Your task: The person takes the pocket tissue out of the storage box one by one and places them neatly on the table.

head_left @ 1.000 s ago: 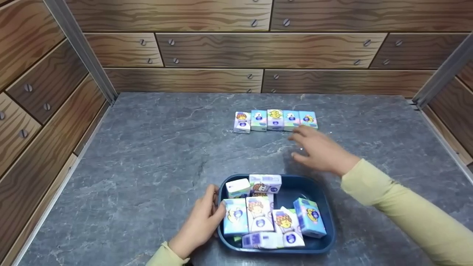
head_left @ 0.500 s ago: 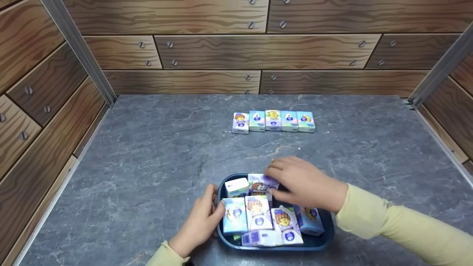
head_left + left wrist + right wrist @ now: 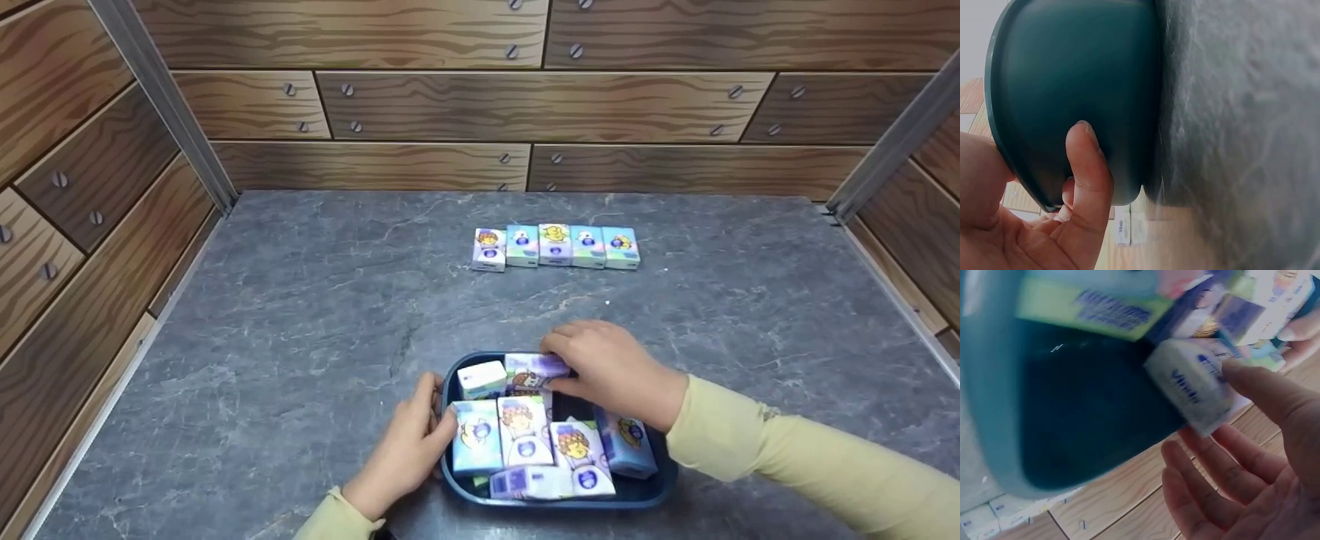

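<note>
The purple pack [image 3: 534, 369] was in the blue tub [image 3: 639, 491], at its far edge, pinched between thumb and fingers of your right hand [image 3: 616, 373]; your left hand [image 3: 405, 448] gripped the tub's rim. Several other packs [image 3: 525, 435] were left inside; beyond, five lined-up packs [image 3: 555, 245] looked done.

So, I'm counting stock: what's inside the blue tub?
The blue tub holds at least eight small printed packs, some overlapping. The right hand hides part, and anything fully underneath can't be seen.
</note>
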The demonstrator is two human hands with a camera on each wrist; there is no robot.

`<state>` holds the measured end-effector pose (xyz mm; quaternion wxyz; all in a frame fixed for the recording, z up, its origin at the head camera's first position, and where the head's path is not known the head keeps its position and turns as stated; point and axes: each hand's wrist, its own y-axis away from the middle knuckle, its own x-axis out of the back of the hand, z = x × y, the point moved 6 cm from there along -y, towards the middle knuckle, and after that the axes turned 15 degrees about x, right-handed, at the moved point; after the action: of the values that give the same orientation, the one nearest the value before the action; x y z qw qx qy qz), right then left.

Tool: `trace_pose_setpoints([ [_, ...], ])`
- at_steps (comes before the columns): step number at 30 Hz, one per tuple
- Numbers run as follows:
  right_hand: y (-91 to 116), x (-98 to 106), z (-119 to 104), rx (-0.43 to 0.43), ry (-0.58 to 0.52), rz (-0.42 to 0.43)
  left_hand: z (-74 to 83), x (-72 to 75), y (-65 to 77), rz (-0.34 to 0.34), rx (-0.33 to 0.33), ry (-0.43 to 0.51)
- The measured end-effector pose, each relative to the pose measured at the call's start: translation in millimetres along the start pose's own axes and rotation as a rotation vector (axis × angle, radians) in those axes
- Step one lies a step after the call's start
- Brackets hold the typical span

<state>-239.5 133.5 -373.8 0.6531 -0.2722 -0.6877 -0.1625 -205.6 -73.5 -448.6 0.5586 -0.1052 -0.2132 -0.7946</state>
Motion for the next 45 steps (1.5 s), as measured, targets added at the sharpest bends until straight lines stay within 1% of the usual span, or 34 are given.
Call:
trace_pose_setpoints([
  [3, 1.4, 0.4, 1.3, -0.014, -0.025, 0.015, 0.2, 0.2, 0.1, -0.001, -0.004, 0.007],
  [6, 3.1, 4.6, 1.2, -0.013, -0.082, 0.029, -0.3, 0.1, 0.1, -0.004, 0.004, 0.014],
  [9, 3.9, 13.5, 1.2, -0.002, -0.143, 0.030, -0.7, -0.1, 0.1, -0.008, 0.015, 0.018],
  [12, 3.1, 28.2, 3.8, 0.012, -0.185, 0.032, -0.3, -0.1, -0.1, -0.006, 0.021, 0.012],
  [15, -0.6, 44.0, 12.0, 0.026, -0.209, 0.041, 1.1, 0.2, -0.3, 0.006, 0.012, -0.007],
  [17, -7.9, 51.9, 22.2, 0.021, -0.198, 0.041, 2.0, 2.6, -1.1, 0.018, 0.002, -0.019],
  [19, -16.9, 54.5, 35.9, 0.002, -0.159, 0.024, 2.9, 4.6, -1.9, 0.029, -0.011, -0.027],
  [21, -27.3, 51.8, 51.0, -0.023, -0.095, -0.010, 3.2, 5.3, -2.4, 0.029, -0.017, -0.022],
  [24, -42.4, 38.5, 72.2, -0.044, 0.013, -0.092, 1.9, 3.7, -2.9, 0.011, -0.008, 0.000],
  [27, -54.5, 21.4, 86.5, -0.031, 0.116, -0.180, -0.7, 1.0, -2.9, -0.011, 0.013, 0.022],
  [30, -63.5, 6.6, 93.1, -0.003, 0.173, -0.239, -2.6, 0.7, -2.5, -0.010, 0.022, 0.030],
  [33, -65.1, -3.5, 92.4, 0.034, 0.157, -0.267, -2.4, -1.2, -1.8, -0.014, 0.017, 0.033],
  [37, -63.9, -13.2, 86.6, 0.088, 0.065, -0.338, -1.5, -0.5, -1.8, -0.014, 0.011, 0.034],
  [39, -61.6, -17.1, 83.8, 0.119, 0.036, -0.375, -1.9, 0.2, -2.5, -0.011, 0.018, 0.033],
  [41, -58.3, -20.0, 82.3, 0.133, 0.015, -0.406, -2.4, 0.3, -3.1, -0.009, 0.026, 0.033],
  [45, -51.6, -23.8, 80.5, 0.156, 0.007, -0.424, -3.9, -0.4, -3.5, -0.012, 0.037, 0.026],
])
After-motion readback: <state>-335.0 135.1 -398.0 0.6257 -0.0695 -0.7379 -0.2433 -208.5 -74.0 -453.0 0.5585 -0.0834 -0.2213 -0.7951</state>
